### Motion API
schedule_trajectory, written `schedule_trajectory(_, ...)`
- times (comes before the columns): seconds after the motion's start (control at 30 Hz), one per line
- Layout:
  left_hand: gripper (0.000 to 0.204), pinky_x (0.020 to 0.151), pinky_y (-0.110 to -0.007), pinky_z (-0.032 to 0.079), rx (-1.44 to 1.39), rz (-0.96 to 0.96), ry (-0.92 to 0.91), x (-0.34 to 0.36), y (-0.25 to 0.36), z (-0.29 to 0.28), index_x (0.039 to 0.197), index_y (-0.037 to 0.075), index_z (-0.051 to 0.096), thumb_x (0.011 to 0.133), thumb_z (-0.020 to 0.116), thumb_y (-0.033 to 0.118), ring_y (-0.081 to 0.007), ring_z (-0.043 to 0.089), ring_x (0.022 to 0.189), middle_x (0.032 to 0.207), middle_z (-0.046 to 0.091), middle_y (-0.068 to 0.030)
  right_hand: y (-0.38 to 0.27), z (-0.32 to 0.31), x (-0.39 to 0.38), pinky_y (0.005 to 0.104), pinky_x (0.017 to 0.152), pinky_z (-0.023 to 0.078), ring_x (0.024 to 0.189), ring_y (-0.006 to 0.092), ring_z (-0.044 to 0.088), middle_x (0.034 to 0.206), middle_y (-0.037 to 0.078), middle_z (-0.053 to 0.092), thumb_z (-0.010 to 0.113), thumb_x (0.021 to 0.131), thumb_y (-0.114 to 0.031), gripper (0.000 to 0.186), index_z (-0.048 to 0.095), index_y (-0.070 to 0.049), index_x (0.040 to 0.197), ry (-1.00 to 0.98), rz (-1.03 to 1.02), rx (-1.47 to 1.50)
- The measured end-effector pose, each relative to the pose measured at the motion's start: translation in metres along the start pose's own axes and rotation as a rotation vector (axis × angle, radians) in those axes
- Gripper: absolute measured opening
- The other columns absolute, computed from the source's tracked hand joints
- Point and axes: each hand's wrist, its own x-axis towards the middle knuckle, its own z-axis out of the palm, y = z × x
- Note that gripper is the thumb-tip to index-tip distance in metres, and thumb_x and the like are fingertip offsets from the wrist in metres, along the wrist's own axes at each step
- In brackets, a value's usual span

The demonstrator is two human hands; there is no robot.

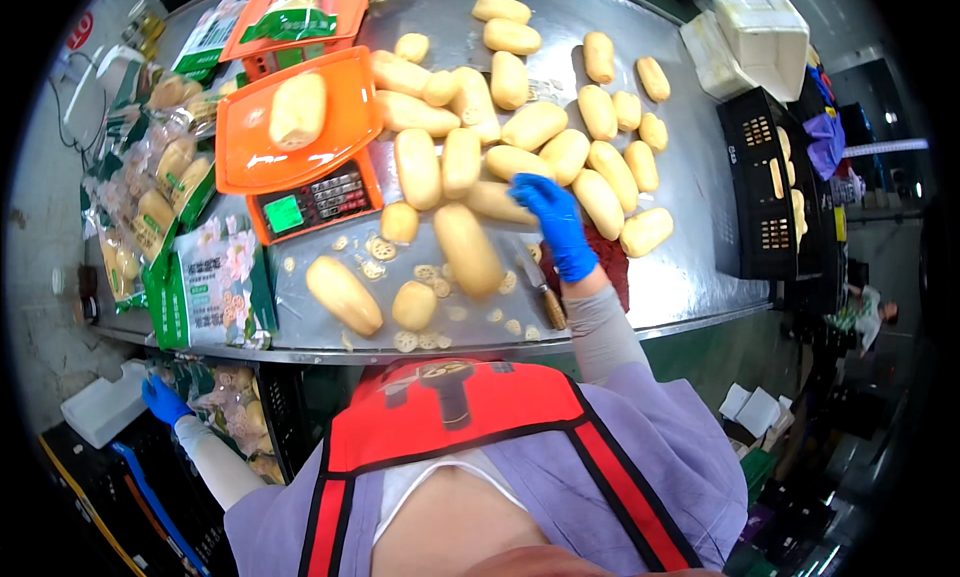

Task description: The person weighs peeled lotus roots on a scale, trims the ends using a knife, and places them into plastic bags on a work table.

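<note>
My right hand [556, 225], in a blue glove, reaches over the table among peeled lotus root segments. Its fingers are stretched forward beside a pale lotus root [500, 203] and hold nothing that I can see. Just below it lie a knife [543, 285] with a wooden handle and a dark red cloth [606, 265]. A larger lotus root [468, 250], somewhat blurred, rests nearer to me among cut slices [381, 248]. At lower left, my gloved left hand [166, 400] hangs below table level beside a crate of packed bags [225, 402], fingers extended.
An orange-topped scale [330, 192] carries one lotus root [298, 110]; another orange scale [345, 17] stands behind it. Filled bags [170, 182] and a green-and-white printed bag [220, 282] cover the left side. On the right are a black crate [757, 192] and white foam boxes [765, 37].
</note>
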Motion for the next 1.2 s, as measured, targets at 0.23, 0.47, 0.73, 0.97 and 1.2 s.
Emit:
schedule_trajectory(0.23, 0.032, 0.095, -0.033, 0.040, -0.256, 0.252, -0.441, -0.120, 0.168, 0.137, 0.119, -0.004, 0.053, 0.092, 0.054, 0.014, -0.0197, 0.053, 0.105, 0.117, 0.057, -0.0134, 0.052, -0.200, 0.005, 0.0333, 0.096, 0.040, 0.108, 0.0218, 0.052, 0.116, 0.014, 0.056, 0.062, 0.086, -0.014, 0.037, 0.054, 0.004, 0.116, 0.881, -0.290, -0.575)
schedule_trajectory(0.47, 0.040, 0.103, -0.041, 0.034, 0.048, 0.539, -0.562, -0.253, 0.241, 0.171, 0.121, -0.002, 0.051, 0.086, 0.060, 0.014, -0.0332, 0.045, 0.121, 0.126, 0.050, -0.0194, 0.135, -0.270, -0.008, 0.0353, 0.100, 0.038, 0.115, 0.0287, 0.049, 0.127, 0.022, 0.050, 0.070, 0.080, -0.026, 0.066, 0.042, 0.009, 0.128, 1.026, 0.026, -0.577)
schedule_trajectory(0.73, 0.042, 0.102, -0.043, 0.033, 0.218, 0.644, -0.629, -0.271, 0.244, 0.176, 0.120, 0.000, 0.052, 0.081, 0.061, 0.011, -0.0364, 0.045, 0.120, 0.125, 0.052, -0.0204, 0.123, -0.315, 0.053, 0.0318, 0.092, 0.044, 0.104, 0.0206, 0.055, 0.117, 0.013, 0.057, 0.064, 0.084, -0.017, 0.046, 0.052, 0.003, 0.124, 0.676, -0.009, -0.248)
schedule_trajectory(0.97, 0.043, 0.103, -0.045, 0.031, 0.287, 0.663, -0.649, -0.270, 0.243, 0.176, 0.122, 0.000, 0.051, 0.082, 0.059, 0.015, -0.0365, 0.044, 0.121, 0.128, 0.050, -0.0208, 0.094, -0.300, 0.073, 0.0306, 0.094, 0.043, 0.106, 0.0201, 0.055, 0.120, 0.012, 0.057, 0.064, 0.084, -0.015, 0.046, 0.051, 0.003, 0.125, 0.470, 0.110, -0.027)
schedule_trajectory(1.2, 0.045, 0.103, -0.044, 0.031, 0.279, 0.665, -0.636, -0.270, 0.243, 0.173, 0.123, 0.001, 0.051, 0.081, 0.059, 0.015, -0.0365, 0.044, 0.121, 0.128, 0.050, -0.0205, 0.079, -0.312, 0.116, 0.0322, 0.093, 0.041, 0.107, 0.0176, 0.052, 0.121, 0.006, 0.054, 0.066, 0.083, -0.025, 0.049, 0.051, -0.006, 0.126, 0.687, 0.144, 0.041)
